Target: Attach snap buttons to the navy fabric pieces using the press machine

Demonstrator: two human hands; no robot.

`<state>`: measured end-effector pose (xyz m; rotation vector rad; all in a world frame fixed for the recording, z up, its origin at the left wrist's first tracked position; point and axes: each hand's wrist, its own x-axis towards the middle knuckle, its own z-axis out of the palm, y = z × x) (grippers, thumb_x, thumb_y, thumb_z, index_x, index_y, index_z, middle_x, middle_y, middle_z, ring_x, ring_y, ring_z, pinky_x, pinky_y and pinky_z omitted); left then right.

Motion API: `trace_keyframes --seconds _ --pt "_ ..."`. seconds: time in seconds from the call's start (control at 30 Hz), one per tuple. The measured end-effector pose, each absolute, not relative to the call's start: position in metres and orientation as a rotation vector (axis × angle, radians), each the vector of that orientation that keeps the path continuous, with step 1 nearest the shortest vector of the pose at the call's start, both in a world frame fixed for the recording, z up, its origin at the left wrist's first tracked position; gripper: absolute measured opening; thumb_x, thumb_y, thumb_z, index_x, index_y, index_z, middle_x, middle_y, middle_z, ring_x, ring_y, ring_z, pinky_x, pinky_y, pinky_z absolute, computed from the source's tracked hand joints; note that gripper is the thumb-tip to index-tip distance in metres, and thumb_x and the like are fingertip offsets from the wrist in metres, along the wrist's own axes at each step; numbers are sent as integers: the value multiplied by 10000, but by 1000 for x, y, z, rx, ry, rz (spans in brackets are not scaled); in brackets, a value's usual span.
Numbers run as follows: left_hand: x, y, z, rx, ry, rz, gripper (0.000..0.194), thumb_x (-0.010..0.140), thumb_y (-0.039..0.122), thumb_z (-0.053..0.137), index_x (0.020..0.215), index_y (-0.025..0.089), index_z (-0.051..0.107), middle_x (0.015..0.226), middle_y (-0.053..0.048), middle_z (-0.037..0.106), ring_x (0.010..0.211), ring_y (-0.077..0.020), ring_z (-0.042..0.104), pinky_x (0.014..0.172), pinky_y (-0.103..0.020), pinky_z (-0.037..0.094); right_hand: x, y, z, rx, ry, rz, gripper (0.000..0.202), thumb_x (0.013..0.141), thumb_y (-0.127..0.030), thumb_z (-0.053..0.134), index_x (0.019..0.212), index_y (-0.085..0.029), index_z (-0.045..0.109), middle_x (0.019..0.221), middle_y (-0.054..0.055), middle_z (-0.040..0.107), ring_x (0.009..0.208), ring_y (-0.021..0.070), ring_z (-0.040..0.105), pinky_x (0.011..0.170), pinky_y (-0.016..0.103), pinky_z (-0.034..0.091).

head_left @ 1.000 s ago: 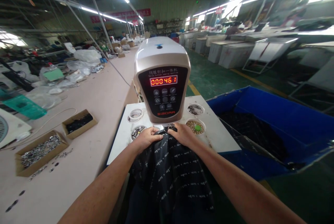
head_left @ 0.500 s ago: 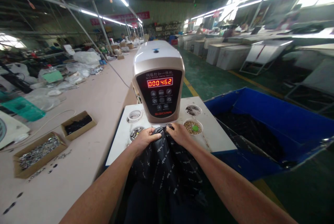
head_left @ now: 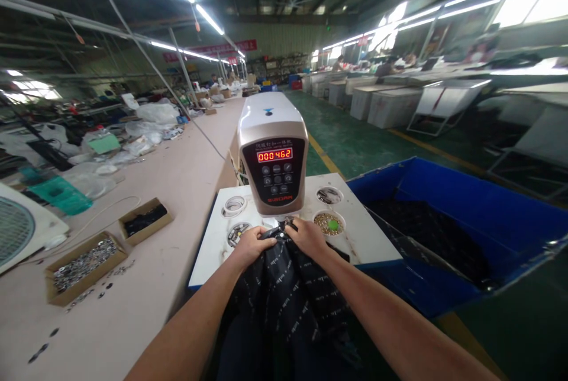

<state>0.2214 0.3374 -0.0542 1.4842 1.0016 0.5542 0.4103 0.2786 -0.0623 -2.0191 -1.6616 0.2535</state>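
Beside the long bench (head_left: 195, 174), the left hand (head_left: 249, 246) and right hand (head_left: 309, 238) pinch, at the machine (head_left: 273, 120), dark printed fabric (head_left: 284, 286) probably best kept flat and taut.

Machine head (head_left: 273, 156) blocks forward reach; both flanks open.

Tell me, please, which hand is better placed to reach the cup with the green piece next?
The right hand, I'd judge: it is beside that cup, while the left hand is farther away. Both hold the cloth, so the right would likely have to release it first.
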Motion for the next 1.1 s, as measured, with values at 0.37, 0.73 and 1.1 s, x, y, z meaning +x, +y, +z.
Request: trace_keyframes --seconds 0.37,0.73,1.1 --pt "215 317 -41 1513 1007 561 379 672 387 768 954 158 656 871 -39 712 815 -210 644 766 -308 470 414 255 -46 -1814 -1635 326 288 948 -423 513 1052 -249 717 987 40 758 916 215 682 756 265 419" --pt "191 227 -25 1142 801 339 355 734 419 770 969 160 709 862 -62 738 718 -179 658 701 -280 487 403 170 -19 -1642 -1639 604 235 904 -380 578 965 -225 744 932 24 756 865 202 680 768 277 467" --pt "139 109 -8 829 905 380 340 560 328 876 815 149 741 763 -58 722 634 -182 639 660 -299 509 345 101 8 -1449 -1637 734 151 865 -323 650 941 -233 746 936 4 760 866 187 692 817 266 481"
